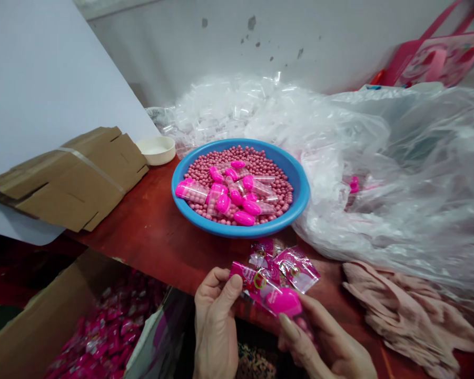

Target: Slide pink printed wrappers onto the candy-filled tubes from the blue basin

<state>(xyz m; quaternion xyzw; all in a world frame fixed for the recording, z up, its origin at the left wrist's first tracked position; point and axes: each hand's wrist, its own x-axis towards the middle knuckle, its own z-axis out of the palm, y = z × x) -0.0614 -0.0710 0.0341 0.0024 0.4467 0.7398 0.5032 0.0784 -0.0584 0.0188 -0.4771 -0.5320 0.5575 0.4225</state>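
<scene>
Pink printed film forms the wrapper (255, 280) we hold at the near edge of the red table (154, 231), in front of the blue basin (240, 231). Our left hand (218, 326) pinches its flat upper end between thumb and fingers; our right hand (327, 337) pinches the lower end, where a pink-capped tube (286, 303) seems to sit inside. We cannot tell whether either end is sealed. To handle this well, we should steady the tube by its firm body, keep it in line with the film, and draw the wrapper taut gently, lest it crease or tear. The loose wrappers (298, 269) just beyond our fingers are best left undisturbed.
</scene>
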